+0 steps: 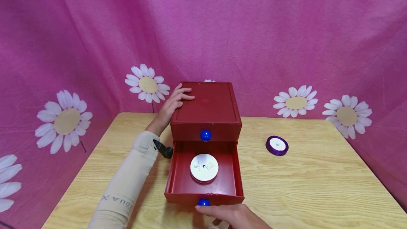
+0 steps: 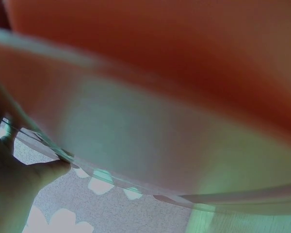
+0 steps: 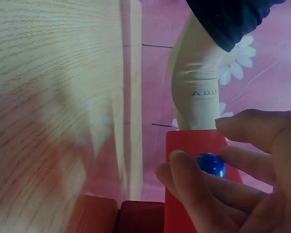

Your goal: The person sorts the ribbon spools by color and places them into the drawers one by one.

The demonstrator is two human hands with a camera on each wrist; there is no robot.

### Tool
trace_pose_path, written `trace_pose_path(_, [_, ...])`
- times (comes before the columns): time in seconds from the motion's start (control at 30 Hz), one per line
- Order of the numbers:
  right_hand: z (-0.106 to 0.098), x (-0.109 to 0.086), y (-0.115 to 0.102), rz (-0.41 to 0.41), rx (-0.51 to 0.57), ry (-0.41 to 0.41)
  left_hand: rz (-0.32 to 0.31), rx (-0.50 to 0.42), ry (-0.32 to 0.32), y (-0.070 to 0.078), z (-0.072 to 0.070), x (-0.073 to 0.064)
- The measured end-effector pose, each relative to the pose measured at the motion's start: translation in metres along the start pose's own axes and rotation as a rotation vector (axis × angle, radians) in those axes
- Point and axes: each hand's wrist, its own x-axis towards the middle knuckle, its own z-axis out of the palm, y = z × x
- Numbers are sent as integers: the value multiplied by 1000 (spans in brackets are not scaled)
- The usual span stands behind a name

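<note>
A pink-purple cloth with big daisies hangs behind everything, and in front of it lies the pale wooden surface. On that stands the red cabinet, its lower drawer well out towards the person.

The left hand rests on the cabinet's far left edge, fingers laid out over the top, gripping nothing that I can make out. That brace looks well chosen: firm, steady pressure there should keep the box from sliding while the drawer moves.

The right hand is at the drawer's front, fingers bent about the knob; whether they truly pinch it, I can't tell. I'd work straight along the drawer's line, slowly and level, so it neither tips nor jams, and keep fingertips out of the gap.

The white-faced spool lies flat mid-drawer, so a jerk might slide it. The purple spool sits apart, to the cabinet's right.

Smallest are the blue knobs, upper and lower.
</note>
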Motion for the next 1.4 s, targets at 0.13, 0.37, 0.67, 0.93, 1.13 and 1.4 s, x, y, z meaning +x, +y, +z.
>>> trace_pose_path(0.13, [3,3,2,-51,-14,-1,-3,-3,-1,-1,0,0])
trace_pose_path(0.37, [4,8,7,-101,-98,25,-9,-8,0,-2,-1,1])
trace_pose_path(0.67, [7,12,11,-118,-103,102,8,-4,-7,-2,0,2])
trace_pose_path(0.93, [11,15,12,-127,-189,198,-5,4,-2,0,0,1])
trace_pose_path(1.13, [12,16,12,-129,-204,221,14,9,-5,0,0,1])
trace_pose_path(1.4, [12,16,11,-112,-177,239,9,17,-2,-1,0,0])
